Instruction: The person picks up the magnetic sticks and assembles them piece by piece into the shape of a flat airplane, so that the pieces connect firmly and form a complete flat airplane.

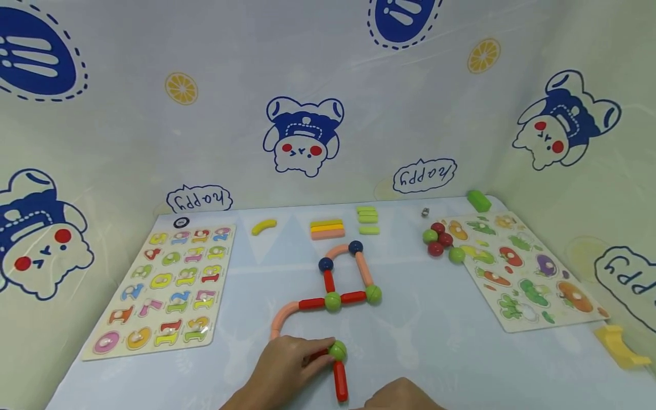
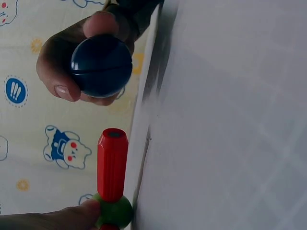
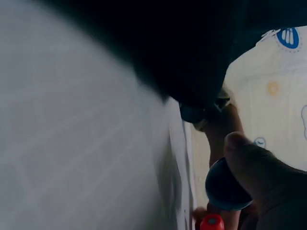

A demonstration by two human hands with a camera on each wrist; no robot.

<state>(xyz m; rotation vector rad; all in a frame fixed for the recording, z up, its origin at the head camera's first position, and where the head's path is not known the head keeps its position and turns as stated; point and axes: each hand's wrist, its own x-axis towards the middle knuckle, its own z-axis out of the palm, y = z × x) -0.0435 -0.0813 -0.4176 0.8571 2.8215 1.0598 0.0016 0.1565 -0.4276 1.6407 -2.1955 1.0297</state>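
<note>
At the near side of the table my left hand (image 1: 287, 367) pinches a green ball (image 1: 338, 350), its thumb and forefinger at the ball's left side. A short red rod, mostly covered by the fingers, joins the ball there. Another red rod (image 1: 341, 382) extends from the ball towards me. At the bottom edge my right hand (image 1: 402, 396) is only partly in the head view. Both wrist views show it holding a dark blue ball (image 2: 101, 66), close to the red rod's free end (image 2: 113, 160). Beyond my left hand lies a joined figure of rods and balls, with a curved pink rod (image 1: 283, 316).
A number puzzle board (image 1: 217, 285) lies left, a vegetable puzzle board (image 1: 517, 322) right. Several red and green balls (image 1: 435, 249) sit beside the latter. Farther back are a yellow curved rod (image 1: 263, 226), pink and yellow rods (image 1: 328, 229) and light green pieces (image 1: 368, 219).
</note>
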